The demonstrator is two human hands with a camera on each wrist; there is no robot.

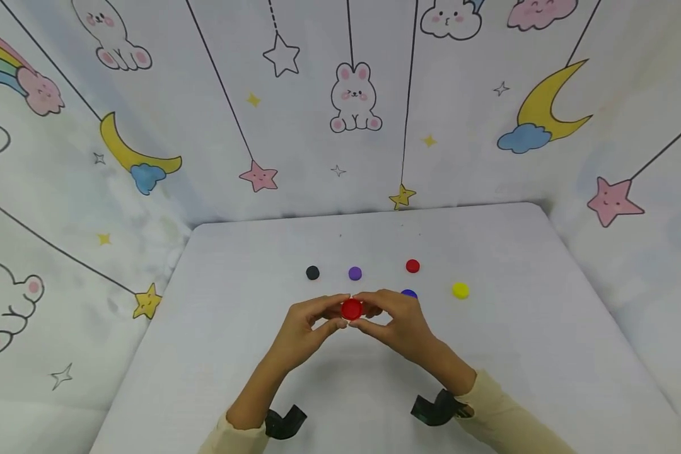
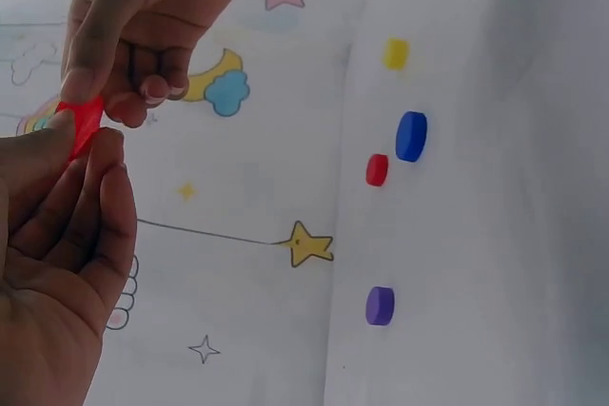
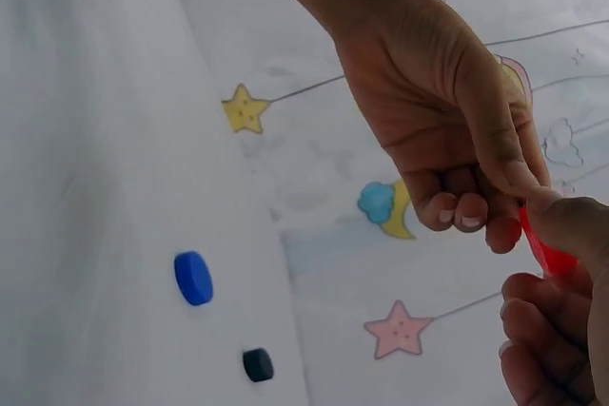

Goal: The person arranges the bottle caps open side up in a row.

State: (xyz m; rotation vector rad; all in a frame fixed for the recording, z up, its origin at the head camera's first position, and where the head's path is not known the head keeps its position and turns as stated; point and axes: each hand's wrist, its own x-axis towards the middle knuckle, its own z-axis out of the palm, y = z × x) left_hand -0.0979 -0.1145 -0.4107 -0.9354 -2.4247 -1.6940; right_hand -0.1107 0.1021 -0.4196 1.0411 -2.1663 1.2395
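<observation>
A red round cap (image 1: 352,309) is held up above the white table between both hands, its round face turned toward the head camera. My left hand (image 1: 299,331) pinches its left side between thumb and fingertips. On the opposite side my right hand (image 1: 401,325) pinches it the same way. In the left wrist view the red cap (image 2: 84,125) shows as a slanted edge, partly covered by thumbs and fingers. A blue cap (image 1: 409,294) lies on the table just behind the right hand, which hides part of it.
Farther back on the white table (image 1: 232,265) lie a black cap (image 1: 313,273), a purple cap (image 1: 355,273) and a second red cap (image 1: 412,266). A yellow cap (image 1: 461,291) lies to the right. Patterned cloth (image 1: 306,139) rises behind and beside the table.
</observation>
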